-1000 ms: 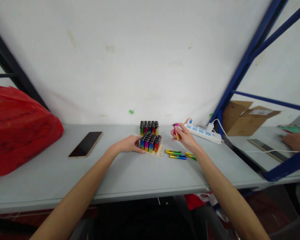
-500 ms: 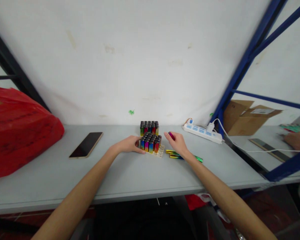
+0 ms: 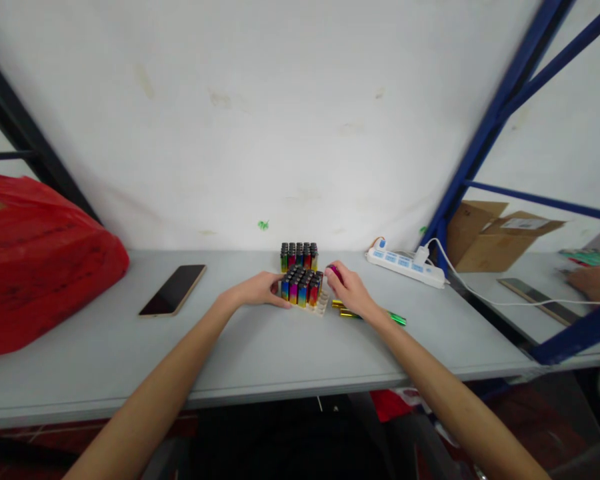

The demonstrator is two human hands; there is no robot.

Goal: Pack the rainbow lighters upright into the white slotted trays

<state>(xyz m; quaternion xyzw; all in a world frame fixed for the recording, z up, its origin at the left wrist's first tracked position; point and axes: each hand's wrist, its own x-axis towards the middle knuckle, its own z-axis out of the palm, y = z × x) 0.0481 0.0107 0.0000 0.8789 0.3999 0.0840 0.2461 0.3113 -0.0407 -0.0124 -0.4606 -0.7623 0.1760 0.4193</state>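
Several shiny rainbow-coloured lighters (image 3: 301, 290) with black tops stand upright in a cream tray (image 3: 322, 305) with small slots. My left hand (image 3: 263, 289) grips the left side of this tray, thumb along the front corner and fingers behind. At the tray's right edge, my right hand (image 3: 347, 287) pinches a purple-pink lighter (image 3: 335, 272), partly covered by the fingers. Beneath my right wrist lie loose metallic lighters, among them a yellow one (image 3: 349, 313) and a green one (image 3: 398, 319). A second block of upright lighters (image 3: 299, 256) stands just behind the tray.
On the grey table (image 3: 260, 360), a phone (image 3: 173, 291) lies to the left, near a big red plastic bag (image 3: 50, 267). A white power strip (image 3: 407, 264) sits at the back right by a blue frame post (image 3: 485, 147). Beyond it are a cardboard box (image 3: 495, 237) and another person's hand (image 3: 595, 283).
My right hand has moved slightly left with the purple-pink lighter, closer to the tray's right side. My left hand and the tray have stayed in place.
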